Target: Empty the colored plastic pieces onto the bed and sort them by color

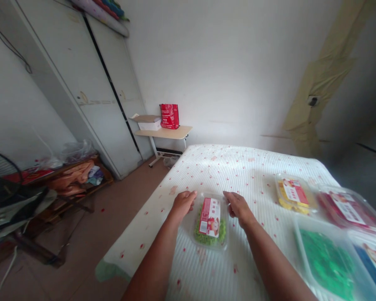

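A clear plastic box [210, 221] with green contents and a red-and-white label lies on the white patterned bed cover [225, 167]. My left hand [183, 203] rests at the box's left far corner, fingers curled against its edge. My right hand [238, 205] touches the right far corner, fingers bent over the rim. Both hands grip the box from either side while it stays flat on the bed.
More clear boxes lie at the right: yellow [295, 195], red [347, 209], green [327, 261], blue [374, 261]. A small table [164, 133] with a red bag [169, 116] stands by the wall. A wardrobe [90, 92] and a cluttered shelf [72, 175] are at the left.
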`<state>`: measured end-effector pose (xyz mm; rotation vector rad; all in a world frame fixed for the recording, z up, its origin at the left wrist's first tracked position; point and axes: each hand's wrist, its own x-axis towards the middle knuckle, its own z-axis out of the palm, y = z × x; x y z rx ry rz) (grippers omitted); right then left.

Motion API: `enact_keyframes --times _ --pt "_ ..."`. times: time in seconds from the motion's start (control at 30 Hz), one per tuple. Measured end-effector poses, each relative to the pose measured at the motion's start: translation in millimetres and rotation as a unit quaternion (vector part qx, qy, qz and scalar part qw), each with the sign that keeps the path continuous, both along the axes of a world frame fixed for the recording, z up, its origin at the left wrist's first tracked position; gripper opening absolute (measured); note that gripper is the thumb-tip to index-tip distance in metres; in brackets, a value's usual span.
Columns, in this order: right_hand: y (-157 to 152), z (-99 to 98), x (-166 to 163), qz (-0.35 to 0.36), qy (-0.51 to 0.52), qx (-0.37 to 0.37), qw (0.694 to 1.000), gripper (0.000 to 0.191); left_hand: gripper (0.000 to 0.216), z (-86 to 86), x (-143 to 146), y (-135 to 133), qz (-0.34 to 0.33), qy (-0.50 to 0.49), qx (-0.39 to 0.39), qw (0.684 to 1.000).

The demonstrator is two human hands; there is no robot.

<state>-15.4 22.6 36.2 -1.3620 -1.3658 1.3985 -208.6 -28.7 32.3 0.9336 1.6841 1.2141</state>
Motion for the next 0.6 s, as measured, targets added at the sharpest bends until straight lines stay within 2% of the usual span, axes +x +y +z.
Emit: enact_keyframes --times 0.13,0.3,0.47,0.6 --pt "1 -7.4 -2 0.000 0.057 -0.032 0.998 0.029 0.037 -14.2 10 21 -0.001 -0.032 0.025 0.999" --pt "5 -13.6 -3 -0.003 0.088 -0.050 0.995 0.029 0.038 -28.9 12 28 -0.002 -0.047 0.062 0.997" --pt "2 -9.3 -4 -0.005 0.080 -0.026 0.996 0.029 0.038 -37.6 10 30 -0.007 -0.033 0.078 0.996" --pt "0 -8.3 -4 -0.010 0.052 -0.004 0.999 0.029 0.036 -37.2 10 30 -0.012 0.000 0.088 0.996"
